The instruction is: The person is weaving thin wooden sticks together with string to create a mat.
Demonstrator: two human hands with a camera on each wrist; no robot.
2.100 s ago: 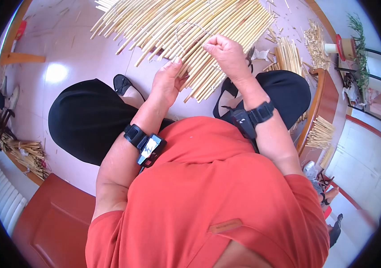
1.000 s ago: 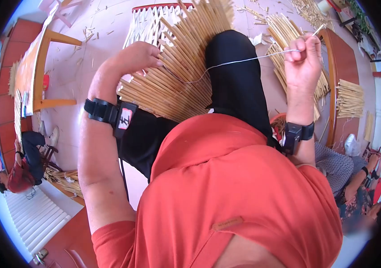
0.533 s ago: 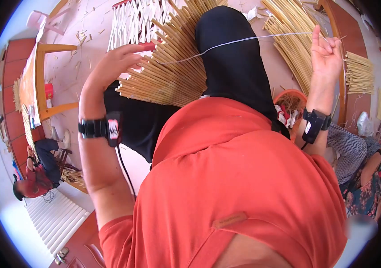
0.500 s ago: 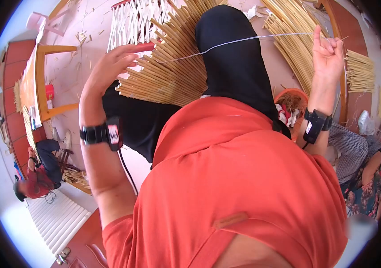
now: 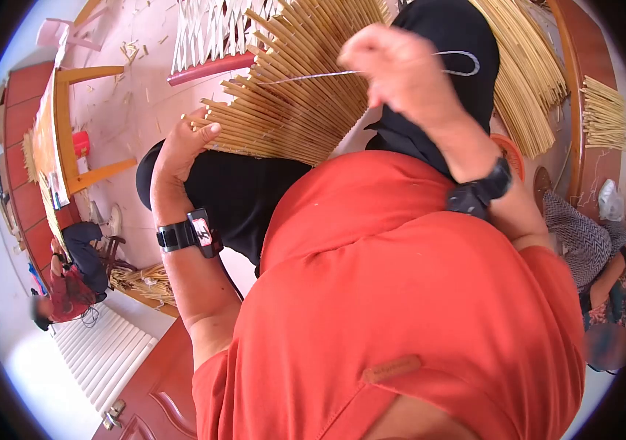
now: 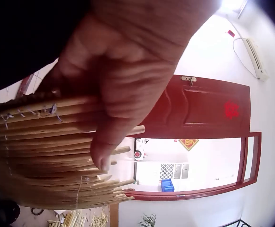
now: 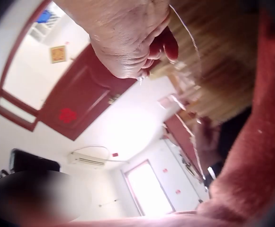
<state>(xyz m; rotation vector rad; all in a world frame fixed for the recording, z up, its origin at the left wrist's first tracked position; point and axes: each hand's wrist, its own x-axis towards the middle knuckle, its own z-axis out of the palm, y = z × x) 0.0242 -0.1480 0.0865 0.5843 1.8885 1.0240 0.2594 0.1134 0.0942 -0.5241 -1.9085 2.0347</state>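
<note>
A mat of thin straw-coloured stalks [image 5: 306, 81] bound side by side with thread lies across the person's lap. At its left edge the left hand [image 5: 181, 150] grips it, thumb on top; the left wrist view shows the thumb [image 6: 110, 142] pressing over the stalk ends. Above the mat's right part is the right hand [image 5: 405, 77], blurred, its fingers curled on a whitish thread [image 5: 463, 66]. That thread loops out beside the hand and also runs left over the stalks. In the right wrist view, a small pale tip [image 7: 141, 80] shows at the curled fingers.
Long stalks [image 5: 526, 81] lie on the floor at the right, with a shorter bundle [image 5: 604, 114] beyond. A white lattice piece with a red bar [image 5: 210, 67] lies past the mat. A wooden table [image 5: 63, 117] and a seated person [image 5: 71, 293] are at the left.
The right hand has come from far right, where it drew the thread taut, back over the mat. The left hand has gone from open near the stalks to gripping the mat's edge.
</note>
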